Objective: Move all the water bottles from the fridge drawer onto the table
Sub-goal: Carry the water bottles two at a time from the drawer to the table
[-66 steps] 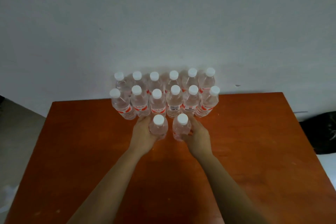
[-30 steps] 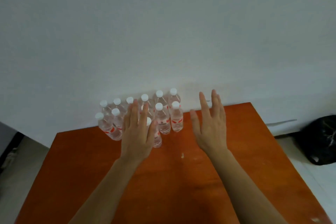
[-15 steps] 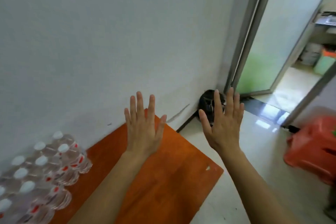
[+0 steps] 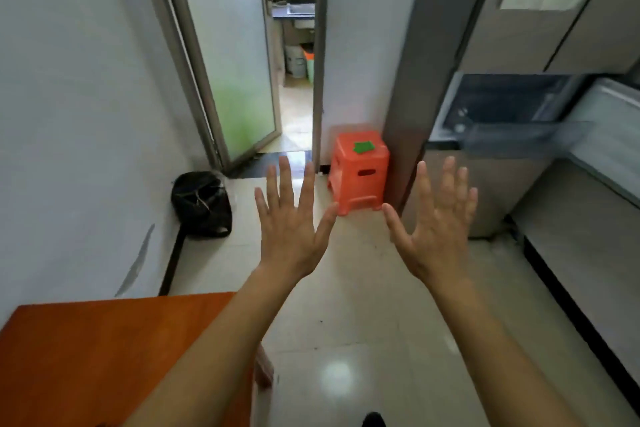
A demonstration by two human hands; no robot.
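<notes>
- Both hands are up in front with nothing in them: left hand and right hand, fingers spread wide, palms facing away.
- The open fridge drawer lies ahead and to the right, above the hands, so the right hand is nearer.
- No bottles can be made out in the blurred drawer.
- The table sits low on the left, with no bottles on its visible corner.

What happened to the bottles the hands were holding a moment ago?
Both hands let go of their bottles on the table and lifted away. The view then swung right, so the bottles are out of sight now. The left hand and right hand are empty, fingers spread, facing the open fridge drawer. The table stayed put.
</notes>
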